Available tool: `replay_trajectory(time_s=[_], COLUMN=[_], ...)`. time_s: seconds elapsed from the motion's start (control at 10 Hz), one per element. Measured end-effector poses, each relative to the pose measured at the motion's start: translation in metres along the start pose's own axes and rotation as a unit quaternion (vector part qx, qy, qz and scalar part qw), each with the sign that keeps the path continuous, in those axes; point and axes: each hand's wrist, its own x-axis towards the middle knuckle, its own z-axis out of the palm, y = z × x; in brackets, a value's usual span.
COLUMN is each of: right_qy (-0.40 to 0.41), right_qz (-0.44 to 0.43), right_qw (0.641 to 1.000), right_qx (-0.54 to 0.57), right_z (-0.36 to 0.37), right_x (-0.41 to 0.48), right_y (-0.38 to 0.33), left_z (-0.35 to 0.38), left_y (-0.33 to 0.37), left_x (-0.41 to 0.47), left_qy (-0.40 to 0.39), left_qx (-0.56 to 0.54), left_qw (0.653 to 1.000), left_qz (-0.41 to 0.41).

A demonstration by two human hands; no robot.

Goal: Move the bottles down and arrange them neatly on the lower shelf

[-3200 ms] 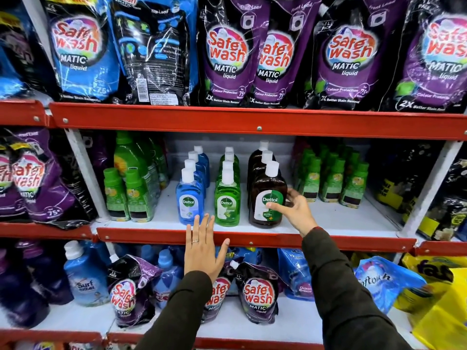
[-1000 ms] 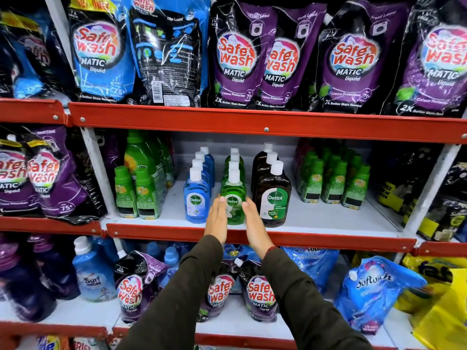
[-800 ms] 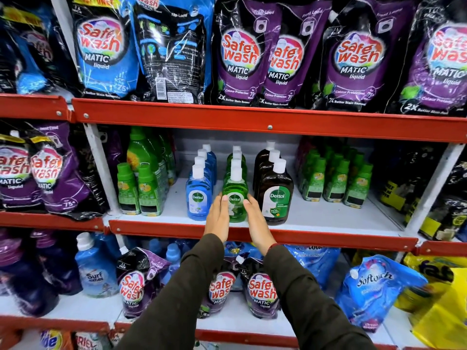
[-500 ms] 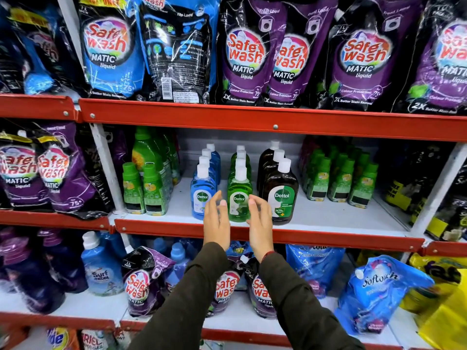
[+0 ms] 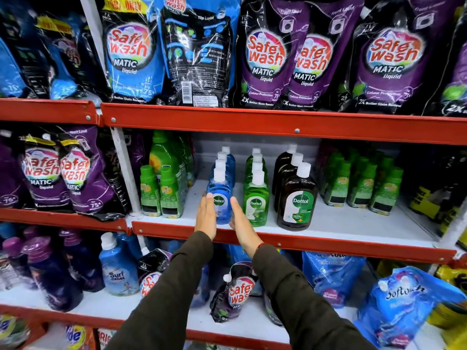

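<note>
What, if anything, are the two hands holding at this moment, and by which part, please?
The front blue Dettol bottle, still standing on the shelf: the left hand and right hand lie flat against the sides of its lower body, no closed grip.

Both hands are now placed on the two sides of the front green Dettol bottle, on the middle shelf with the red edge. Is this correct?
Not quite. The head view shows the left hand and right hand flanking the front blue Dettol bottle, not the green one. The front green Dettol bottle stands untouched just to its right. The rest holds: middle shelf, red edge.
</note>
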Motion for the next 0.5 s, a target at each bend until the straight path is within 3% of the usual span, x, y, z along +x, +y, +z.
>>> replay_trajectory(time_s=[0.1,0.4,0.5], right_qy=[-0.002,0.0,0.009], right_qz=[-0.002,-0.017,-0.018], right_qw=[1.0,1.0,1.0], right_qx=[0.004,-0.013,0.014], right_z=[-0.003,0.0,-0.001], right_x=[0.001,0.008,0.003], right_y=[0.001,0.004,0.003], left_z=[-0.007,-0.012,-0.005], left_y=[-0.051,-0.046,-0.012], left_x=[0.039,0.035,0.009], left_qy=[-0.033,-0.035,-0.024], left_qx=[-0.026,-0.01,-0.007], left_qw=[0.998,0.999,1.0], left_qz=[-0.035,-0.024,-0.004])
